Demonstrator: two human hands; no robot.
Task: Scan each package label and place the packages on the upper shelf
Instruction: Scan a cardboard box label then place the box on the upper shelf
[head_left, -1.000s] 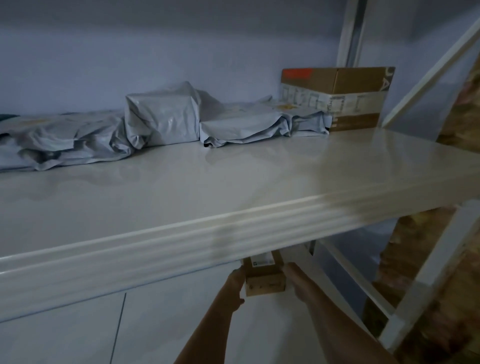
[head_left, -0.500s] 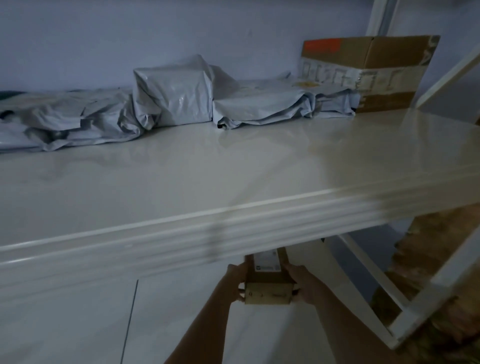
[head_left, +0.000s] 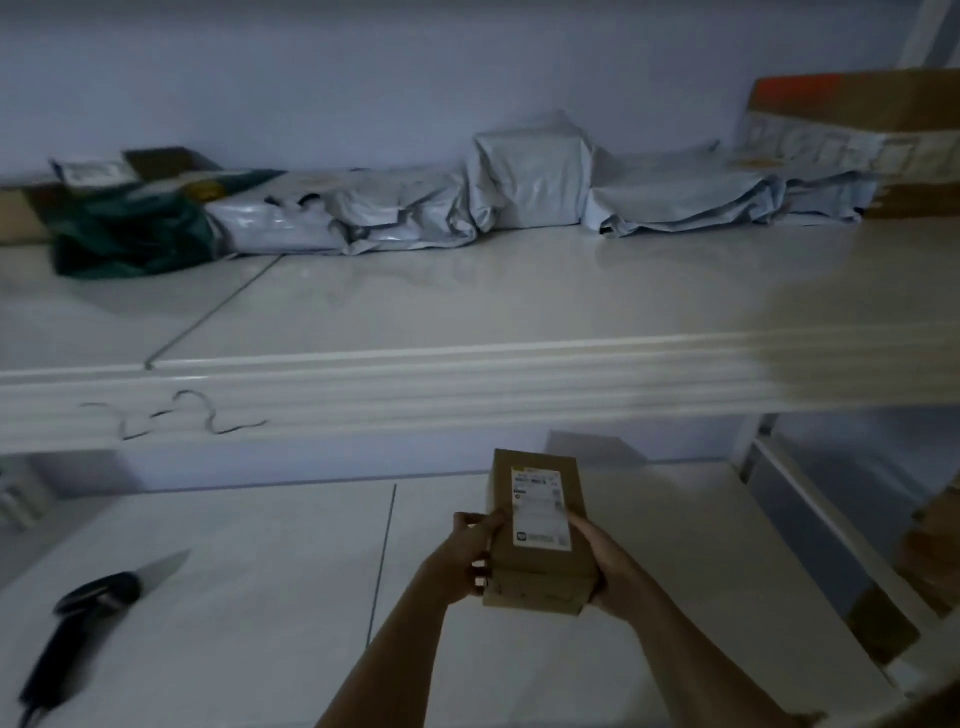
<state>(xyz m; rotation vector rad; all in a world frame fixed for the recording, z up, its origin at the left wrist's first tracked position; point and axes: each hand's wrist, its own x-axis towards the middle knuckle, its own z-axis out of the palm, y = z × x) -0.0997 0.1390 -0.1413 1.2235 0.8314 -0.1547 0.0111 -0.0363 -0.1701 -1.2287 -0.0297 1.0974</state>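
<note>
A small brown cardboard box (head_left: 540, 566) with a white label (head_left: 538, 512) on top is held above the lower shelf, below the front edge of the upper shelf (head_left: 467, 306). My left hand (head_left: 470, 558) grips its left side, and my right hand (head_left: 605, 564) grips its right side. A black handheld scanner (head_left: 78, 618) lies on the lower shelf (head_left: 249, 597) at the far left. Along the back of the upper shelf lie several grey mailer bags (head_left: 530, 182), a green bag (head_left: 130, 234) and a large cardboard box (head_left: 862, 135).
The shelf's white uprights and a diagonal brace (head_left: 810, 514) stand at the right. Brown cardboard (head_left: 930, 551) shows beyond them at the far right edge. A small open box (head_left: 104, 171) sits at the back left of the upper shelf.
The view has swung left and down. The box in both hands has come out from under the upper shelf's edge, so its label shows fully. The scanner has come into view.
</note>
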